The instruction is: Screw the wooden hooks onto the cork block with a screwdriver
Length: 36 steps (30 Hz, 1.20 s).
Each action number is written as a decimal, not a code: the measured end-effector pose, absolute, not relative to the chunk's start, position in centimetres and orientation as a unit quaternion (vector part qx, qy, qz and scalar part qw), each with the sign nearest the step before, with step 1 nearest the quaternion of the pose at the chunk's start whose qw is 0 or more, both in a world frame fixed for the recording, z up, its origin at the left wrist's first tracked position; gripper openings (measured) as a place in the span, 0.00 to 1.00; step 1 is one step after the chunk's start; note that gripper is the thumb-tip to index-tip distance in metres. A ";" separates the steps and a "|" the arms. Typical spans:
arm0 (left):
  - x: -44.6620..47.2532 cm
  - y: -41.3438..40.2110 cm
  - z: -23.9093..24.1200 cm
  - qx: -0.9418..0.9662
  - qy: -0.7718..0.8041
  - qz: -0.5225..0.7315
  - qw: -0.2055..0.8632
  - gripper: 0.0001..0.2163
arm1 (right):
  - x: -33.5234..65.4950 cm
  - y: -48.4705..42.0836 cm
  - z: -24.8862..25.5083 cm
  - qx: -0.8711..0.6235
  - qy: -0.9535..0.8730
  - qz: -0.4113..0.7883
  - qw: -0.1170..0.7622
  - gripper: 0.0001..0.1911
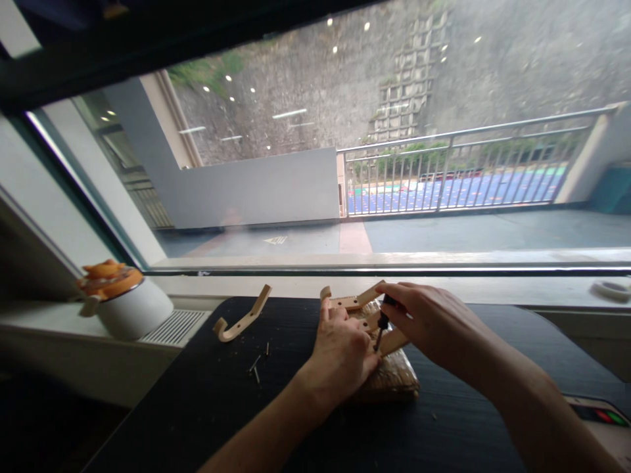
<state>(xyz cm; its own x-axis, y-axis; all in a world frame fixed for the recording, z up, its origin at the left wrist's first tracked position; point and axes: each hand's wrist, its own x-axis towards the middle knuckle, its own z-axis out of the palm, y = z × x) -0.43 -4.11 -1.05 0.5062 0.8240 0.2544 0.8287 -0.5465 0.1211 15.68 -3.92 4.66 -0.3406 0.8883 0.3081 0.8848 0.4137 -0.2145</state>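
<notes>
My left hand (342,351) presses down on a stack of light wooden pieces (352,303) that lie on a brown board (394,381) on the black table (221,394). Its fingers are closed over the wood. My right hand (428,322) grips a small screwdriver (380,328) with a dark handle, tip pointing down into the wooden pieces beside my left hand. A separate hook-shaped wooden piece (241,318) lies to the left. A few loose screws (256,368) are scattered on the table near it.
A white pot with an orange lid (123,299) stands on the window sill at left, beside a vent grille (172,326). A roll of tape (611,289) rests on the sill at right. A device with coloured lights (599,415) sits at the table's right edge. A large window is behind.
</notes>
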 end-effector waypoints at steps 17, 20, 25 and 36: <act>-0.4 -4.2 -1.0 -0.867 -0.479 -0.136 0.019 0.10 | 15.4 -3.8 4.4 -0.516 -0.829 0.032 0.212 0.10; -0.4 -4.1 -1.1 -0.867 -0.478 -0.138 0.021 0.09 | 15.6 -3.8 4.3 -0.519 -0.826 0.022 0.217 0.10; -0.5 -3.9 -1.3 -0.868 -0.476 -0.138 0.022 0.09 | 15.6 -3.8 4.4 -0.542 -0.815 0.009 0.203 0.11; -0.5 -3.8 -1.3 -0.868 -0.475 -0.147 0.012 0.10 | 14.5 -4.5 4.3 -0.480 -0.846 0.053 0.228 0.16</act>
<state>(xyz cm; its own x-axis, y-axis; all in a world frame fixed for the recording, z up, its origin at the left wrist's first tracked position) -0.45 -3.85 -1.26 0.5054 0.8203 0.2677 0.8277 -0.5486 0.1184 14.45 -4.47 4.27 -0.4358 0.8359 0.3337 0.7875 0.5337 -0.3084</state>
